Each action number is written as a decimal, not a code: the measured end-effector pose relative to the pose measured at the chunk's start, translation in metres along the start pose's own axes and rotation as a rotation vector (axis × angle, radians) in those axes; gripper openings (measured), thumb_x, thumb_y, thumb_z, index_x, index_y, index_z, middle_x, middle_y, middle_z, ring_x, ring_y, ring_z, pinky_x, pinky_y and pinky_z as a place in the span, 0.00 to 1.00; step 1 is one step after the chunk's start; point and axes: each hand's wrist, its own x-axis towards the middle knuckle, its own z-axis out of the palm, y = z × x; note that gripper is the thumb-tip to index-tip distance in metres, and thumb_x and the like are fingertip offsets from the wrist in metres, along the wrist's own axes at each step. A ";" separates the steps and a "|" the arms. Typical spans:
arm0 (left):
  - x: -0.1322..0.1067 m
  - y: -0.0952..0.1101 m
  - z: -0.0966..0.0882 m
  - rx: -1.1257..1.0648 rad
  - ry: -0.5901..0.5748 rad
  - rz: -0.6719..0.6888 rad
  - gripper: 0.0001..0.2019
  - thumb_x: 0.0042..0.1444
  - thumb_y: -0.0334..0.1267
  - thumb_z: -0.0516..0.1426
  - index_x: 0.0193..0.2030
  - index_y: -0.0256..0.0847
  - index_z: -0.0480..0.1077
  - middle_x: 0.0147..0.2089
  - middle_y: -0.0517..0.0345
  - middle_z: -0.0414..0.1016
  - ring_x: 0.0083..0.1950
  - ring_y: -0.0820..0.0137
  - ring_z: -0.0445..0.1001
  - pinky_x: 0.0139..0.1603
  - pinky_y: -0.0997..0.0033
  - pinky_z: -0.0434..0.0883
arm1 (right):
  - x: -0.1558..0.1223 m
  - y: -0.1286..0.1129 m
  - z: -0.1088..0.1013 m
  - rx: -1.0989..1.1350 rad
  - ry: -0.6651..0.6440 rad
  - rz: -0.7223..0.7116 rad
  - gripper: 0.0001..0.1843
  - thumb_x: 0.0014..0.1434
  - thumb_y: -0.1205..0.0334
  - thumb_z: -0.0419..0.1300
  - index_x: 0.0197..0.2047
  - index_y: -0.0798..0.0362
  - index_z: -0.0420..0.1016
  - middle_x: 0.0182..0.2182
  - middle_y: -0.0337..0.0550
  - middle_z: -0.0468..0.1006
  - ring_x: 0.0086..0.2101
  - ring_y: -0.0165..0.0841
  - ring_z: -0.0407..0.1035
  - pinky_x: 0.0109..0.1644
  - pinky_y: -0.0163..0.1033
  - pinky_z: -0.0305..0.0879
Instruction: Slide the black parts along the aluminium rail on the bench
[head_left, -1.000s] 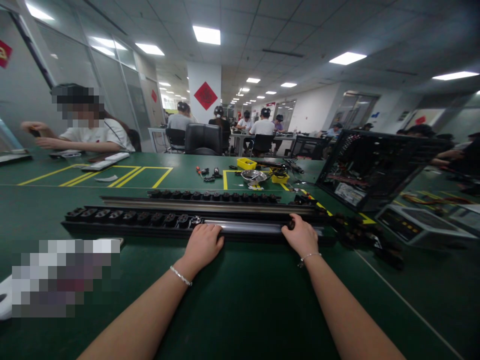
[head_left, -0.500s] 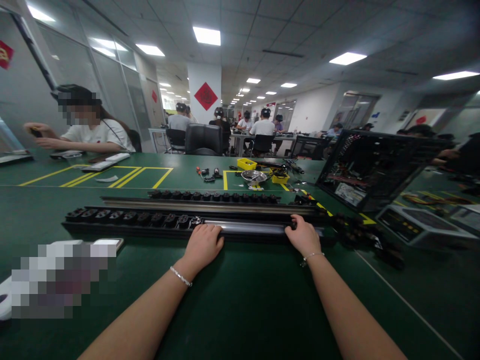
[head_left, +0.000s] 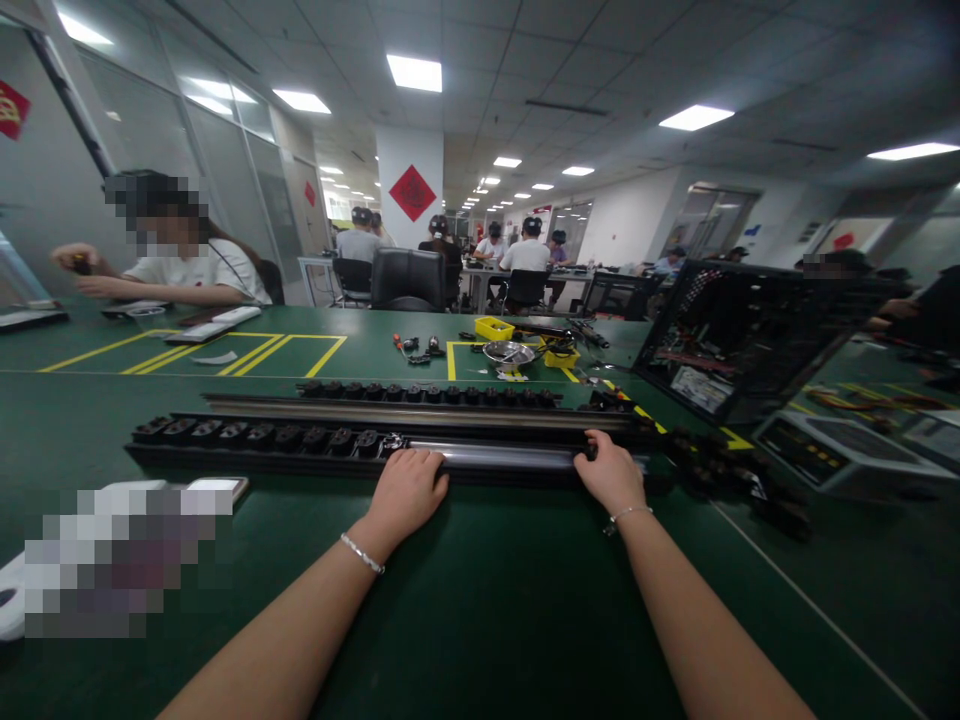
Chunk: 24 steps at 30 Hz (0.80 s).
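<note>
A long black power strip rail (head_left: 247,440) with a row of sockets lies across the green table in front of me. My left hand (head_left: 406,490) rests on its near edge, fingers curled over the bare metal channel (head_left: 502,455). My right hand (head_left: 613,473) grips the rail further right, fingers closed around a black socket piece at the channel's end. A second long rail (head_left: 420,400) with sockets lies just behind the first.
An open black computer case (head_left: 739,335) stands at the right, with black cables (head_left: 742,480) beside it. Yellow bins and a metal bowl (head_left: 508,352) sit at the back. A person (head_left: 187,265) works at the far left. A white object (head_left: 217,487) lies near left.
My right hand has shifted very slightly along the rail. My left hand stays put.
</note>
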 end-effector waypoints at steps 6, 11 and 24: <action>0.000 -0.001 0.001 0.012 0.012 0.006 0.11 0.59 0.41 0.50 0.44 0.41 0.69 0.41 0.52 0.75 0.44 0.62 0.70 0.50 0.60 0.61 | 0.000 0.002 0.001 -0.010 0.026 0.052 0.28 0.53 0.59 0.52 0.58 0.54 0.63 0.47 0.51 0.74 0.50 0.43 0.65 0.55 0.49 0.56; 0.000 0.000 0.000 0.009 0.009 0.005 0.11 0.59 0.40 0.50 0.44 0.41 0.69 0.40 0.53 0.75 0.44 0.62 0.70 0.49 0.60 0.61 | 0.002 0.006 0.001 0.011 0.025 0.040 0.28 0.52 0.59 0.52 0.57 0.54 0.62 0.46 0.50 0.75 0.49 0.43 0.67 0.53 0.47 0.58; 0.000 0.000 0.000 -0.008 0.020 0.004 0.11 0.58 0.40 0.50 0.44 0.41 0.69 0.40 0.52 0.75 0.44 0.63 0.70 0.49 0.61 0.61 | 0.003 0.008 -0.002 -0.006 0.018 0.040 0.31 0.52 0.58 0.52 0.60 0.55 0.60 0.49 0.51 0.73 0.49 0.43 0.66 0.53 0.47 0.60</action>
